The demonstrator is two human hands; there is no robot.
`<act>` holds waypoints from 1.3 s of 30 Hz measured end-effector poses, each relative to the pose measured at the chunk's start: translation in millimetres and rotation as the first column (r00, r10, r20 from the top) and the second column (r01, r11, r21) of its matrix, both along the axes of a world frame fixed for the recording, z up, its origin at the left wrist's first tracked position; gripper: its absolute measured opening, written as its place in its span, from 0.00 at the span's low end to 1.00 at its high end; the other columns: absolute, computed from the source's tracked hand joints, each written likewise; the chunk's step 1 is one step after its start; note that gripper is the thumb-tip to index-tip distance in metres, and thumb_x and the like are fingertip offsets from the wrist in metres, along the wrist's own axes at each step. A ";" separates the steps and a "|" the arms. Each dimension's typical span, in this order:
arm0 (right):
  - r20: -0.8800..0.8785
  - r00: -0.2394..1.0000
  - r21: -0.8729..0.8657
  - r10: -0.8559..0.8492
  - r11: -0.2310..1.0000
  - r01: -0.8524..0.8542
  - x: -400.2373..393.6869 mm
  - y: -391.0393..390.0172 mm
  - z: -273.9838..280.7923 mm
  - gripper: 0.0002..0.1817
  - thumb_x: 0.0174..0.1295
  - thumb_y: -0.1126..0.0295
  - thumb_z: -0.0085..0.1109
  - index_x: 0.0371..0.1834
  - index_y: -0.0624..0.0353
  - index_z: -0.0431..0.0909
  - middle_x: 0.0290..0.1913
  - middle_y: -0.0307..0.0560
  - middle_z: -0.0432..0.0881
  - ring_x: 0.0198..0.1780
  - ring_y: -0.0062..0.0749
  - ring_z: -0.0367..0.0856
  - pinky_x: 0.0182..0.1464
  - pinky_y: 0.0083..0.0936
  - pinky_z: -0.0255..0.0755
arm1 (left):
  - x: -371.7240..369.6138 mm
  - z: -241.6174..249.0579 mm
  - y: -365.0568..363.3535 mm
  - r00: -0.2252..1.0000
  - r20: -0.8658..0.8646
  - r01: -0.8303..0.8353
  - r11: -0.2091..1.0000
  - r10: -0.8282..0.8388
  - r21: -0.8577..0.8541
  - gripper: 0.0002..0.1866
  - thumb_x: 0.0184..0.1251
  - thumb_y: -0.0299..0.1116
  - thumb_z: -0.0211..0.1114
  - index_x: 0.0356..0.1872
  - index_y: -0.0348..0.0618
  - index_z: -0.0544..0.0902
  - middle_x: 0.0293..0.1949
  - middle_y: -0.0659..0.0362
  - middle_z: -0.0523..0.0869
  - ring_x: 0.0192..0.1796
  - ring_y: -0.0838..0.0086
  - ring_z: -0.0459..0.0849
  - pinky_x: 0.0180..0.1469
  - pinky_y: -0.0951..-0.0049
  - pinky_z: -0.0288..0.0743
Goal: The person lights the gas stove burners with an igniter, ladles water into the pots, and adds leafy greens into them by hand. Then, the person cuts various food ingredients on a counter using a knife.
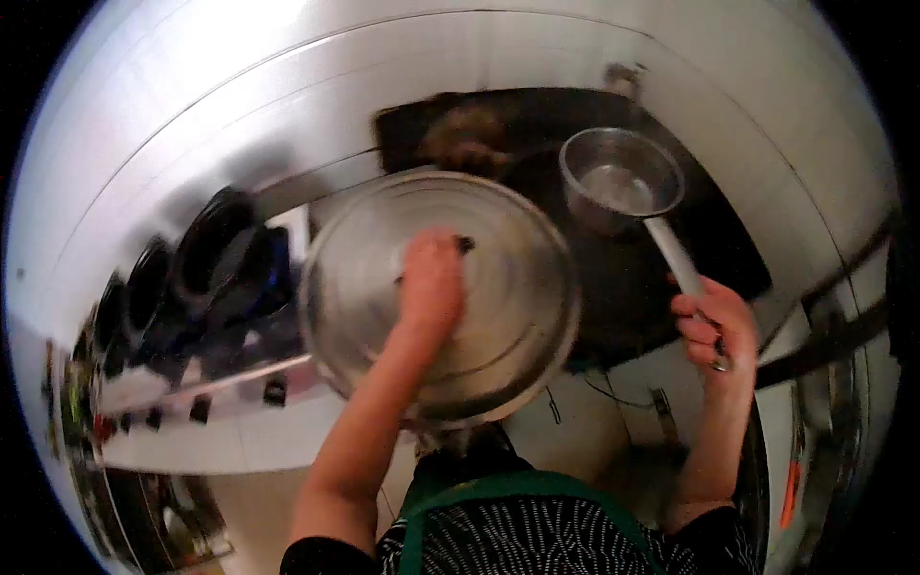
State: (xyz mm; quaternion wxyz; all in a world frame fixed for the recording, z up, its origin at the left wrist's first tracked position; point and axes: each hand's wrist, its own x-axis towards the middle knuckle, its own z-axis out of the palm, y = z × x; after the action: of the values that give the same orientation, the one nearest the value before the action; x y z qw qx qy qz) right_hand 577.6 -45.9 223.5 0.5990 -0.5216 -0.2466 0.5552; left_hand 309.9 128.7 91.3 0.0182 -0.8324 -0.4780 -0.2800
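Note:
My left hand [436, 283] is closed around the dark handle at the middle of a large round metal pot lid [517, 287]. The lid spans the centre of the view and hides what lies beneath it. On the right, my right hand [717, 321] grips the long handle of a metal saucepan [623, 177]. The pan is tilted so its inside faces me, and it overlaps the dark stove top [709, 211] in this view.
To the left, a stove [240, 383] with front knobs carries several black pots [216, 254]. A pale tiled wall [335, 67] rises behind. An orange-handled tool [791, 494] hangs at the lower right, and pale floor [268, 508] shows below.

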 end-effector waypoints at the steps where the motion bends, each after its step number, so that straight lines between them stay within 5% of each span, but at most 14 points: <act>1: 0.019 1.000 0.012 0.021 1.000 -0.021 -8.8 4.8 9.1 0.18 0.54 0.75 0.50 0.48 0.66 0.63 0.26 0.42 0.71 0.14 0.10 0.58 0.08 0.09 0.50 | -0.6 -4.5 -1.8 0.998 0.049 0.047 0.998 -0.049 0.046 0.15 0.49 0.24 0.52 0.42 0.33 0.72 0.43 0.46 0.73 0.49 0.55 0.70 0.54 0.60 0.63; 3: -0.093 0.976 0.136 0.198 0.973 -0.185 -33.4 18.1 28.8 0.20 0.55 0.75 0.49 0.52 0.67 0.63 0.26 0.39 0.69 0.14 0.09 0.55 0.07 0.08 0.48 | -2.7 -17.9 -18.9 0.998 0.053 0.009 0.952 -0.027 0.307 0.19 0.48 0.27 0.54 0.44 0.32 0.71 0.48 0.43 0.71 0.55 0.54 0.67 0.59 0.59 0.59; 4: 0.022 0.978 0.137 0.208 0.968 -0.209 -48.6 23.9 40.0 0.22 0.57 0.74 0.47 0.55 0.67 0.61 0.28 0.39 0.68 0.14 0.08 0.54 0.07 0.07 0.48 | -5.6 -8.0 -30.5 0.998 -0.023 0.068 0.987 -0.065 0.149 0.21 0.49 0.26 0.53 0.47 0.31 0.71 0.52 0.42 0.68 0.58 0.51 0.63 0.61 0.55 0.55; 5: -0.079 0.944 0.218 0.319 0.930 -0.296 -53.2 30.9 40.7 0.21 0.58 0.75 0.44 0.56 0.67 0.61 0.30 0.40 0.68 0.14 0.07 0.53 0.07 0.07 0.48 | -10.7 5.3 -44.8 0.990 -0.079 0.116 0.993 -0.117 -0.020 0.22 0.50 0.25 0.53 0.50 0.30 0.70 0.57 0.40 0.64 0.62 0.47 0.60 0.64 0.52 0.51; 9: -0.063 0.845 0.295 0.531 0.819 -0.493 -125.2 65.7 71.6 0.22 0.60 0.76 0.41 0.58 0.69 0.57 0.32 0.42 0.68 0.15 0.08 0.55 0.06 0.07 0.48 | -50.4 14.7 -88.6 0.980 0.036 0.195 0.981 -0.195 0.014 0.23 0.49 0.26 0.53 0.50 0.30 0.70 0.57 0.40 0.65 0.64 0.48 0.58 0.66 0.53 0.48; 13: -0.304 0.593 0.262 0.745 0.664 -0.700 -197.9 117.6 92.6 0.24 0.65 0.75 0.34 0.63 0.72 0.47 0.31 0.40 0.60 0.18 0.14 0.56 0.09 0.11 0.50 | -100.8 17.8 -116.8 0.941 0.097 0.327 0.945 -0.325 -0.007 0.23 0.48 0.27 0.55 0.49 0.29 0.71 0.55 0.40 0.66 0.63 0.49 0.59 0.66 0.56 0.50; 19: -0.341 0.399 0.229 0.851 0.487 -0.843 -328.6 163.7 98.2 0.22 0.64 0.75 0.37 0.58 0.77 0.50 0.32 0.41 0.61 0.20 0.14 0.56 0.10 0.12 0.50 | -147.1 10.8 -142.4 0.898 0.131 0.439 0.875 -0.420 -0.203 0.22 0.47 0.28 0.56 0.46 0.27 0.72 0.55 0.40 0.67 0.62 0.49 0.61 0.66 0.58 0.51; 22: -0.108 0.274 0.144 0.956 0.288 -0.947 -373.8 188.0 93.5 0.11 0.62 0.73 0.42 0.40 0.74 0.63 0.20 0.34 0.61 0.18 0.10 0.60 0.12 0.07 0.52 | -156.2 7.6 -142.4 0.887 0.133 0.458 0.877 -0.441 -0.148 0.21 0.47 0.27 0.56 0.45 0.27 0.72 0.54 0.39 0.67 0.62 0.49 0.61 0.66 0.59 0.52; 26: -0.234 0.395 0.032 0.888 0.414 -0.910 -423.6 189.3 98.5 0.09 0.60 0.74 0.45 0.36 0.73 0.66 0.19 0.34 0.63 0.18 0.10 0.62 0.13 0.06 0.53 | -176.8 2.4 -141.5 0.885 0.183 0.438 0.899 -0.427 -0.022 0.19 0.48 0.28 0.55 0.42 0.27 0.74 0.54 0.39 0.68 0.62 0.50 0.61 0.66 0.59 0.53; 31: 0.200 0.391 -0.032 0.898 0.405 -0.914 -451.2 191.3 103.8 0.07 0.54 0.76 0.50 0.28 0.72 0.68 0.20 0.38 0.67 0.18 0.12 0.64 0.14 0.08 0.57 | -197.1 -0.5 -141.7 0.868 0.165 0.484 0.873 -0.469 -0.064 0.19 0.48 0.30 0.55 0.42 0.28 0.74 0.54 0.40 0.68 0.62 0.51 0.62 0.66 0.59 0.53; 39: 0.400 0.429 -0.026 0.810 0.478 -0.878 -460.8 209.7 98.3 0.05 0.52 0.76 0.50 0.27 0.69 0.69 0.22 0.42 0.72 0.15 0.11 0.63 0.10 0.08 0.56 | -206.2 -3.4 -141.0 0.853 0.216 0.481 0.876 -0.475 0.025 0.17 0.50 0.29 0.54 0.42 0.30 0.75 0.54 0.41 0.69 0.62 0.52 0.63 0.65 0.59 0.54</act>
State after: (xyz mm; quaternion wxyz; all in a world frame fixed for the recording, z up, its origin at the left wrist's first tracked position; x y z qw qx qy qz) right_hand 116.8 163.8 321.8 0.2283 -0.3597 -0.6300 0.6493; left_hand 103.7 -12.3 87.9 -0.1161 -0.8898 -0.2594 -0.3571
